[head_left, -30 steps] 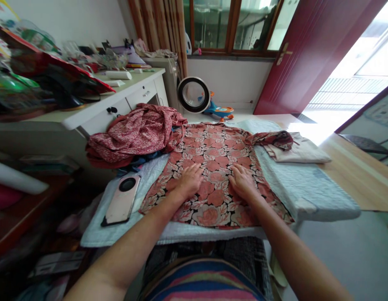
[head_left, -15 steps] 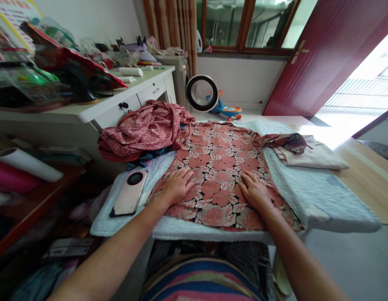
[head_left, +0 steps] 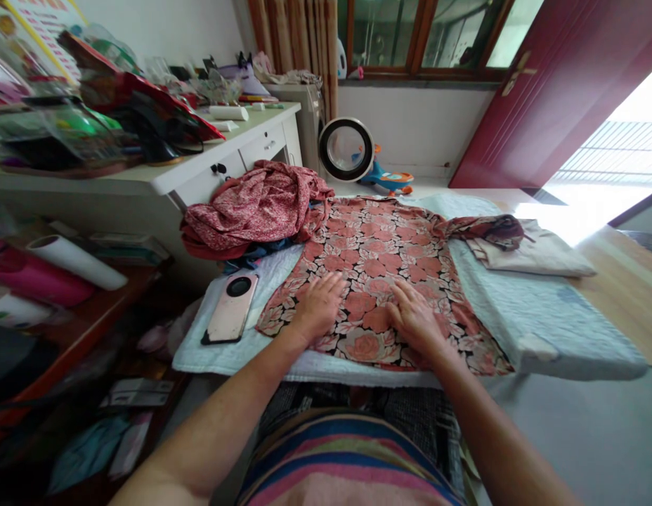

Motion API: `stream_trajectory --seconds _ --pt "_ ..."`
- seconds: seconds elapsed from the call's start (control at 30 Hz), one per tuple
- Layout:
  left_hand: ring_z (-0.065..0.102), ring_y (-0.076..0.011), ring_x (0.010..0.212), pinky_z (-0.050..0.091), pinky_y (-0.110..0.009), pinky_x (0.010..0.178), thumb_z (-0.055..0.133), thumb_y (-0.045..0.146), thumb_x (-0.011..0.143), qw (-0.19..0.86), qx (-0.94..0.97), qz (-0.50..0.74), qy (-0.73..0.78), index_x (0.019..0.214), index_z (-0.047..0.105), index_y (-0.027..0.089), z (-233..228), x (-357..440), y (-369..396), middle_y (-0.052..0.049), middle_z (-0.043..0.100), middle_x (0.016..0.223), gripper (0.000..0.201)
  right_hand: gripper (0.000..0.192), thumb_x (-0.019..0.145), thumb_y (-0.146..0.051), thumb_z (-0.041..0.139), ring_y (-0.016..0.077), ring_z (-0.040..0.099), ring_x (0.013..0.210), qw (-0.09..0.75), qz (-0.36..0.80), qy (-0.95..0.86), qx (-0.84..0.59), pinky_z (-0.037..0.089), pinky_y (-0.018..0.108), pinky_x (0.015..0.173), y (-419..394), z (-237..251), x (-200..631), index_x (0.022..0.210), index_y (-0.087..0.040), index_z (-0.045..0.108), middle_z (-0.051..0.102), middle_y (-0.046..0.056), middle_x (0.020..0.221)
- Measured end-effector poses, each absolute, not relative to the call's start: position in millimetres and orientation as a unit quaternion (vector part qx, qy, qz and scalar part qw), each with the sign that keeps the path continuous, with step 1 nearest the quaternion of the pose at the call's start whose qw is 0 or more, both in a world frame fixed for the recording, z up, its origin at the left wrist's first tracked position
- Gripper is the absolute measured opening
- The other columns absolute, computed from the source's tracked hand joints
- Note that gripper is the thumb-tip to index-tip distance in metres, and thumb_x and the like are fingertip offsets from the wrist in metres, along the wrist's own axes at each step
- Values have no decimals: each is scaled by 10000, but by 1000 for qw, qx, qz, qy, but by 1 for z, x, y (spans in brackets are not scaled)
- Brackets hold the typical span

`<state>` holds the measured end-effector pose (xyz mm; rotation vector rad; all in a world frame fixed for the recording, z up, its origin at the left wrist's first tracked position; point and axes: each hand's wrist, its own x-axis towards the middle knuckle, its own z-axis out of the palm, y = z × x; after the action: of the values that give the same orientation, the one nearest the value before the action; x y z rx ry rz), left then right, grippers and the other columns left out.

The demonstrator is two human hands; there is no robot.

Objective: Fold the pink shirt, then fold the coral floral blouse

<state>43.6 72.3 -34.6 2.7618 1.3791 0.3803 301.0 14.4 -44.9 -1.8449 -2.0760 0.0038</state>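
A floral garment (head_left: 365, 309) in rust, beige and black lies spread out on a pale blue padded cloth (head_left: 558, 316). My left hand (head_left: 320, 306) rests flat on its left half, fingers stretched forward. On the right half, my right hand (head_left: 414, 316) lies palm down with its fingers a little apart. Neither hand grips anything. A narrow part of the garment (head_left: 487, 228), perhaps a sleeve, reaches right, over a folded beige cloth (head_left: 547, 251).
A phone (head_left: 232, 309) lies at the left on the padded cloth. Behind it sits a heap of red patterned clothing (head_left: 263, 207). A cluttered white desk (head_left: 199, 176) stands at the left. A washing machine (head_left: 308, 102) and a blue-orange toy (head_left: 386, 176) are beyond.
Both hands have slid inward over the garment and now lie closer together. The camera view has shifted slightly. The garment stays spread in the same place.
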Motion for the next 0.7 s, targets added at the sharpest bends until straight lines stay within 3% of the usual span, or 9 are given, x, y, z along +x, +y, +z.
stream_trajectory --seconds 0.17,0.47,0.7 --pt "324 -254 1456 264 -482 1185 447 518 962 53 905 107 409 1460 434 278 -47 70 57 -46 390 1573 553 501 983 -413 411 261 336 1435 138 38 -778 -612 271 424 1174 8 -47 282 1408 -169 514 437 105 1531" --pt "273 -253 1476 207 -509 1203 422 549 960 30 907 81 413 1505 365 268 -48 65 53 -43 336 1601 616 514 972 -480 424 289 356 1424 128 16 -737 -663 280 487 1161 -11 -49 319 1407 -226 529 428 84 1541" --pt "267 -262 1478 206 -497 1200 433 568 949 28 908 66 414 1497 383 265 -45 65 52 -51 340 1599 628 526 982 -464 398 307 360 1420 114 -13 -698 -707 278 489 1162 -21 -51 329 1416 -194 519 438 109 1530"
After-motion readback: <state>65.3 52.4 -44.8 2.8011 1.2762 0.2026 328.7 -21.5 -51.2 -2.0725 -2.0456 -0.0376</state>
